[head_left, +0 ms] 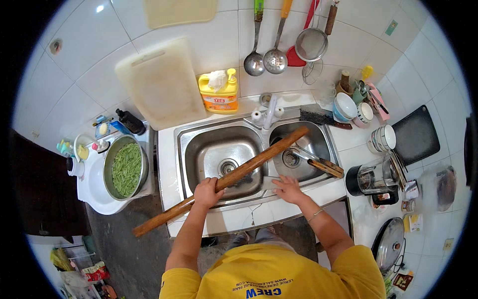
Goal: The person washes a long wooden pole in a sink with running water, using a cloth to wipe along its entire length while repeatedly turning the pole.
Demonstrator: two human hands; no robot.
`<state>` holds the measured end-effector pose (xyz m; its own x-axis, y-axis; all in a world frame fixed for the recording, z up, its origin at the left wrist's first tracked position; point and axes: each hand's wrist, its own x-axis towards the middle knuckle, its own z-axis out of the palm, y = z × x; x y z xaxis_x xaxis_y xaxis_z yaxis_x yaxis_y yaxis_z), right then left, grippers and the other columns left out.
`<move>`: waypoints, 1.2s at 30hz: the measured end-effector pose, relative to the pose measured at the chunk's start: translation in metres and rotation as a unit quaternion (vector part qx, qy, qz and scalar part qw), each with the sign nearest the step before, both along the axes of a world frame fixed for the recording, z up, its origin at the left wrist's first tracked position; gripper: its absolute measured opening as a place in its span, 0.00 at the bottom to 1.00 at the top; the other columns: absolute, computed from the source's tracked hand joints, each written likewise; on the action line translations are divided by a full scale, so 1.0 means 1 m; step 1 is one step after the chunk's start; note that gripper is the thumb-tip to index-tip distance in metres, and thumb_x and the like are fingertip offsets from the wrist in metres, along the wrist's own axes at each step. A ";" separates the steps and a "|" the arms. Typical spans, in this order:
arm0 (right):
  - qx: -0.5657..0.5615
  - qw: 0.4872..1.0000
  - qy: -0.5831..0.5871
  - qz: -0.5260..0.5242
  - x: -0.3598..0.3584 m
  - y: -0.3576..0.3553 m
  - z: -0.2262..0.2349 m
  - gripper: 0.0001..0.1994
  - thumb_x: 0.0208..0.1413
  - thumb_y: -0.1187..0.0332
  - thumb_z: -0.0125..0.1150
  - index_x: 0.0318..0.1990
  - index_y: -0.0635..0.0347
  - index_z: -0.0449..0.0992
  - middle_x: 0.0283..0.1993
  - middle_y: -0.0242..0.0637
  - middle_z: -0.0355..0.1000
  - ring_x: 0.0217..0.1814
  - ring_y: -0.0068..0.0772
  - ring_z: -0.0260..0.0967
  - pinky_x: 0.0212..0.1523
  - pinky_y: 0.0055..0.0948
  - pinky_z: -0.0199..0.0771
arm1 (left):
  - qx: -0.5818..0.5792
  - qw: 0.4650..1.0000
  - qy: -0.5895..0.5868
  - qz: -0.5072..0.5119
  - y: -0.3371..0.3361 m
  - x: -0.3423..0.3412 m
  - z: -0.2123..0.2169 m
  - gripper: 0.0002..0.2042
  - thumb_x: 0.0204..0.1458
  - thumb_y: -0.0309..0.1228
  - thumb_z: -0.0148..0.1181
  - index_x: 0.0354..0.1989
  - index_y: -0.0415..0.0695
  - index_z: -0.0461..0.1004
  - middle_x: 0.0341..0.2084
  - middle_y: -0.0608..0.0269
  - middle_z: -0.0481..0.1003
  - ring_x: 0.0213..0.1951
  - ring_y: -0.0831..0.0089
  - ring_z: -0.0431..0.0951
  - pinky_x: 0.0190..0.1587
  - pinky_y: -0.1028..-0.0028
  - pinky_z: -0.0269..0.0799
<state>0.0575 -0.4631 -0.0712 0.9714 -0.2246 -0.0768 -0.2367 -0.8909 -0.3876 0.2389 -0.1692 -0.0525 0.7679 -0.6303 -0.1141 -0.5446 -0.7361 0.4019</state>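
A long brown wooden rolling pin (259,162) slants across the double steel sink (180,149), its near end past the counter's front edge on the left. My left hand (206,193) is closed around it over the left basin's front rim. At the front of the divider between the basins is my right hand (288,190), with its fingers at a flat, pale grey, scraper-like piece (270,183); its kind is unclear. Wooden-handled utensils (324,167) rest in and over the right basin, right of that hand. The pin's far end passes over this basin.
A white faucet (271,113) and a dark-bladed cleaver (318,117) are behind the sink. A yellow jug (219,94) and cutting board (159,84) stand at the back. Left is a metal bowl (143,172) of cut green beans; right are a blender (371,178) and bowls (345,106).
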 end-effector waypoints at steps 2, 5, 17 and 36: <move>0.074 0.997 0.023 -0.002 -0.001 -0.006 -0.017 0.18 0.57 0.61 0.53 0.54 0.55 0.71 0.55 0.49 0.67 0.61 0.51 0.59 0.63 0.40 0.55 | 0.013 1.000 0.005 0.002 -0.002 -0.001 0.000 0.22 0.41 0.45 0.66 0.43 0.46 0.71 0.35 0.55 0.73 0.40 0.56 0.74 0.45 0.60 0.69; 0.178 0.983 -0.006 -0.047 0.005 -0.017 -0.037 0.18 0.58 0.61 0.53 0.53 0.58 0.72 0.56 0.48 0.68 0.61 0.49 0.60 0.61 0.38 0.57 | 0.084 0.996 -0.010 -0.004 -0.007 -0.001 0.001 0.24 0.41 0.44 0.66 0.45 0.46 0.70 0.35 0.55 0.73 0.41 0.57 0.75 0.45 0.60 0.69; 0.672 0.592 -0.088 -0.437 0.084 -0.065 -0.046 0.24 0.52 0.52 0.63 0.52 0.56 0.70 0.39 0.34 0.71 0.39 0.28 0.68 0.40 0.26 0.69 | 0.121 0.992 -0.011 0.015 -0.045 -0.003 -0.007 0.29 0.39 0.44 0.68 0.50 0.47 0.66 0.37 0.57 0.73 0.40 0.58 0.76 0.43 0.59 0.70; 0.336 0.695 -0.332 -0.543 0.177 -0.178 -0.106 0.22 0.49 0.68 0.61 0.52 0.58 0.62 0.46 0.46 0.67 0.40 0.43 0.69 0.44 0.39 0.70 | 0.046 0.997 -0.052 0.037 -0.058 -0.003 -0.007 0.18 0.35 0.41 0.70 0.31 0.46 0.70 0.25 0.59 0.72 0.32 0.59 0.75 0.35 0.62 0.70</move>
